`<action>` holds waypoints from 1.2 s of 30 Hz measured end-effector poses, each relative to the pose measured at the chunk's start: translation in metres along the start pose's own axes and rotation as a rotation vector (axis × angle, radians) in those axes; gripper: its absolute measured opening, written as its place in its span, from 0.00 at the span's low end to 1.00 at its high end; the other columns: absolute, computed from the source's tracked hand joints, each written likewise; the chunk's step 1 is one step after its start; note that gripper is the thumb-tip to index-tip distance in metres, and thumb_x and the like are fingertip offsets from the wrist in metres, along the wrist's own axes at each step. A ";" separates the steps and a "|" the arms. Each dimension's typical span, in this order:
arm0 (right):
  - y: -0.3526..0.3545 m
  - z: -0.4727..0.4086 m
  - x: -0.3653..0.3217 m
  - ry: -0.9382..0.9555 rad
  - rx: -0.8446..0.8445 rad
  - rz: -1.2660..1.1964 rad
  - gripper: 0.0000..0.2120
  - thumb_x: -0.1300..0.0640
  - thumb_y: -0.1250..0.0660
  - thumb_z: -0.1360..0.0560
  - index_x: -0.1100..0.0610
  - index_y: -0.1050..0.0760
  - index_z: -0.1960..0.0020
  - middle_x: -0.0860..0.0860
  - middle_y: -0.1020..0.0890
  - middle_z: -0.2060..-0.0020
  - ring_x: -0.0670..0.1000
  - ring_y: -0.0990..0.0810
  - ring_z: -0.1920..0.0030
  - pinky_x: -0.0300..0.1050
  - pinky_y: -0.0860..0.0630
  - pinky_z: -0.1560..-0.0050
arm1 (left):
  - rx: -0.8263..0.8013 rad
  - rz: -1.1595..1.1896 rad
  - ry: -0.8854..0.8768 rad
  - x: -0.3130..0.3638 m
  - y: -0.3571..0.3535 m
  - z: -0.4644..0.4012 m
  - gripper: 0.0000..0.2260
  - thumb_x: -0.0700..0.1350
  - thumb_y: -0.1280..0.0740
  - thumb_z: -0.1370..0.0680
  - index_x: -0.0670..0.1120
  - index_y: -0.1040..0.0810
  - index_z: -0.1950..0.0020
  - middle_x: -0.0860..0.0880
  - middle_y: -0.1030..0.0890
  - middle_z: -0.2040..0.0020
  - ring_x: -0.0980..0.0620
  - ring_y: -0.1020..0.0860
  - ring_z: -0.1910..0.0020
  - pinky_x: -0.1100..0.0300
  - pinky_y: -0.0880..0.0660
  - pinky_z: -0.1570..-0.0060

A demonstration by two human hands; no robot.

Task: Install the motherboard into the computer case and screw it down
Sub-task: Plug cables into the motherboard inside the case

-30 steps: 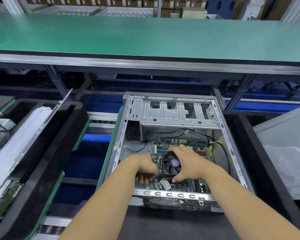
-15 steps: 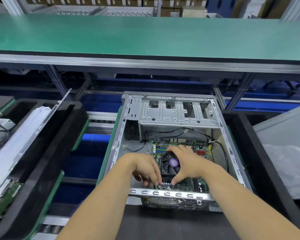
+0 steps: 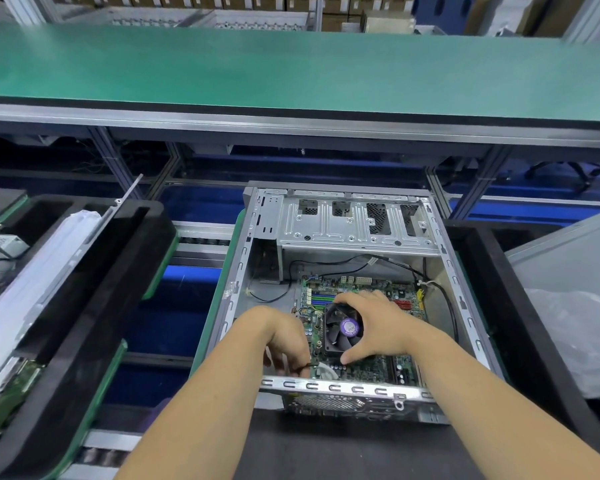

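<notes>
While right hand grips cooler fan, left hand pinches black cable

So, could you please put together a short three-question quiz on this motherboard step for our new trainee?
1. True or false: the motherboard lies inside the computer case.
2. What does the right hand hold? A) the fan B) a screwdriver C) a plastic bag
3. Fill in: the left hand pinches a thin black ____.

Key: 1 true; 2 A; 3 cable.
</notes>
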State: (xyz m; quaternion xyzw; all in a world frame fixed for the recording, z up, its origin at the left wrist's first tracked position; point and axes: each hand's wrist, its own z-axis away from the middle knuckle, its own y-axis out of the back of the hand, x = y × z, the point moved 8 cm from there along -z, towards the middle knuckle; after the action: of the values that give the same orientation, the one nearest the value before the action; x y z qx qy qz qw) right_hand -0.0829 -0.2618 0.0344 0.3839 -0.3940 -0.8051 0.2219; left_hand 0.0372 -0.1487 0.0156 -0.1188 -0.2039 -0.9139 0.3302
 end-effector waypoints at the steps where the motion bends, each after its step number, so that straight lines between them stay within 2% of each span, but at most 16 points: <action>1: 0.002 0.000 0.000 -0.001 0.012 0.015 0.53 0.32 0.21 0.41 0.40 0.43 0.23 0.47 0.30 0.33 0.52 0.38 0.33 0.56 0.32 0.32 | -0.010 0.016 -0.003 0.001 -0.001 -0.001 0.08 0.43 0.33 0.23 0.47 0.14 0.49 0.50 0.17 0.57 0.54 0.22 0.65 0.62 0.27 0.62; 5: 0.001 -0.002 0.001 -0.012 0.003 0.036 0.54 0.31 0.21 0.41 0.39 0.43 0.22 0.47 0.30 0.33 0.53 0.38 0.33 0.57 0.33 0.31 | -0.030 0.038 -0.013 0.002 -0.003 -0.003 0.09 0.44 0.35 0.22 0.48 0.15 0.51 0.51 0.17 0.58 0.54 0.23 0.64 0.62 0.29 0.61; 10: -0.005 -0.002 0.003 -0.009 -0.037 -0.060 0.56 0.35 0.18 0.41 0.38 0.45 0.22 0.47 0.32 0.33 0.54 0.29 0.32 0.52 0.28 0.32 | -0.045 0.049 -0.012 0.001 -0.002 -0.006 0.11 0.44 0.38 0.23 0.48 0.15 0.52 0.52 0.17 0.60 0.54 0.22 0.64 0.61 0.30 0.62; 15: -0.005 -0.004 0.003 -0.008 -0.045 -0.046 0.57 0.34 0.18 0.41 0.40 0.44 0.20 0.48 0.31 0.32 0.53 0.30 0.32 0.52 0.30 0.31 | -0.032 0.043 0.018 -0.002 -0.003 -0.009 0.13 0.44 0.40 0.26 0.48 0.15 0.58 0.52 0.16 0.59 0.53 0.22 0.64 0.61 0.30 0.61; 17: -0.007 -0.004 0.005 -0.021 -0.075 -0.126 0.52 0.32 0.22 0.37 0.38 0.43 0.20 0.46 0.32 0.32 0.51 0.31 0.32 0.49 0.31 0.32 | -0.037 0.031 0.018 -0.002 -0.003 -0.010 0.13 0.45 0.39 0.27 0.49 0.14 0.58 0.52 0.16 0.60 0.52 0.22 0.64 0.60 0.29 0.60; 18: -0.005 -0.004 0.005 -0.019 -0.051 -0.188 0.45 0.32 0.26 0.32 0.37 0.41 0.21 0.44 0.32 0.33 0.49 0.32 0.31 0.47 0.32 0.33 | -0.042 0.030 0.016 -0.001 -0.003 -0.011 0.12 0.45 0.39 0.27 0.49 0.14 0.58 0.52 0.16 0.60 0.53 0.22 0.64 0.60 0.29 0.60; 20: 0.008 -0.004 0.012 -0.045 0.094 -0.296 0.31 0.35 0.34 0.23 0.38 0.36 0.22 0.42 0.29 0.33 0.45 0.32 0.30 0.43 0.34 0.33 | -0.046 0.038 0.013 -0.001 -0.003 -0.011 0.12 0.46 0.39 0.26 0.49 0.15 0.58 0.53 0.16 0.60 0.53 0.22 0.65 0.60 0.30 0.61; 21: 0.015 -0.003 0.018 -0.078 0.168 -0.332 0.28 0.37 0.35 0.21 0.39 0.34 0.23 0.42 0.26 0.35 0.45 0.29 0.32 0.43 0.33 0.34 | -0.042 0.043 0.014 -0.001 -0.004 -0.012 0.13 0.46 0.39 0.25 0.49 0.15 0.58 0.52 0.16 0.60 0.53 0.23 0.65 0.60 0.30 0.61; 23: 0.021 0.000 0.029 -0.151 0.224 -0.361 0.22 0.39 0.33 0.22 0.42 0.26 0.30 0.43 0.22 0.42 0.47 0.23 0.42 0.44 0.29 0.43 | -0.030 0.067 0.029 -0.002 -0.005 -0.012 0.15 0.47 0.41 0.26 0.48 0.15 0.56 0.51 0.16 0.60 0.53 0.23 0.66 0.60 0.31 0.62; 26: 0.018 0.002 0.036 -0.181 0.187 -0.326 0.11 0.41 0.30 0.23 0.47 0.18 0.50 0.44 0.18 0.53 0.48 0.20 0.52 0.45 0.26 0.52 | -0.020 0.182 0.070 -0.005 -0.005 -0.014 0.21 0.50 0.45 0.25 0.44 0.14 0.58 0.47 0.15 0.60 0.53 0.24 0.70 0.63 0.33 0.68; 27: 0.017 0.002 0.037 -0.188 0.184 -0.337 0.11 0.42 0.31 0.21 0.49 0.18 0.55 0.43 0.18 0.59 0.47 0.20 0.57 0.46 0.26 0.54 | -0.015 0.204 0.078 -0.006 -0.005 -0.014 0.24 0.54 0.47 0.22 0.43 0.14 0.59 0.47 0.15 0.60 0.53 0.24 0.70 0.63 0.33 0.68; 29: 0.019 0.003 0.043 -0.230 0.217 -0.377 0.21 0.44 0.35 0.18 0.54 0.28 0.66 0.46 0.29 0.72 0.49 0.29 0.69 0.44 0.34 0.62 | -0.003 0.197 0.086 -0.008 -0.004 -0.016 0.32 0.61 0.51 0.19 0.44 0.14 0.60 0.47 0.15 0.61 0.52 0.25 0.70 0.62 0.33 0.67; 30: 0.023 0.004 0.047 -0.258 0.250 -0.384 0.23 0.46 0.37 0.17 0.56 0.33 0.67 0.49 0.33 0.74 0.51 0.32 0.70 0.44 0.37 0.64 | 0.005 0.189 0.089 -0.009 -0.004 -0.016 0.33 0.63 0.52 0.19 0.45 0.14 0.61 0.48 0.15 0.61 0.52 0.24 0.70 0.61 0.33 0.66; 32: 0.027 0.005 0.053 -0.307 0.283 -0.367 0.22 0.48 0.37 0.17 0.59 0.33 0.66 0.53 0.33 0.74 0.52 0.29 0.69 0.42 0.36 0.68 | 0.020 0.196 0.091 -0.010 -0.003 -0.016 0.33 0.62 0.52 0.21 0.46 0.14 0.63 0.48 0.14 0.59 0.53 0.24 0.70 0.62 0.33 0.67; 34: 0.027 0.004 0.054 -0.323 0.280 -0.348 0.22 0.48 0.36 0.18 0.60 0.30 0.66 0.50 0.29 0.77 0.53 0.25 0.69 0.41 0.32 0.68 | 0.038 0.236 0.085 -0.012 -0.002 -0.017 0.33 0.62 0.54 0.23 0.46 0.15 0.63 0.48 0.13 0.56 0.53 0.24 0.69 0.61 0.33 0.66; 36: 0.025 0.003 0.052 -0.311 0.267 -0.367 0.22 0.48 0.34 0.19 0.58 0.32 0.67 0.49 0.30 0.78 0.51 0.23 0.72 0.39 0.31 0.69 | 0.088 0.291 0.083 -0.015 0.002 -0.018 0.31 0.62 0.55 0.24 0.45 0.18 0.62 0.45 0.13 0.55 0.51 0.26 0.70 0.59 0.34 0.64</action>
State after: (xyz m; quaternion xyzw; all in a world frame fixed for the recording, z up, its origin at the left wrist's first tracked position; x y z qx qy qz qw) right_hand -0.1159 -0.3097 0.0327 0.3463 -0.4497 -0.8221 -0.0436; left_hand 0.0480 -0.1498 -0.0047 -0.0947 -0.2108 -0.8507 0.4721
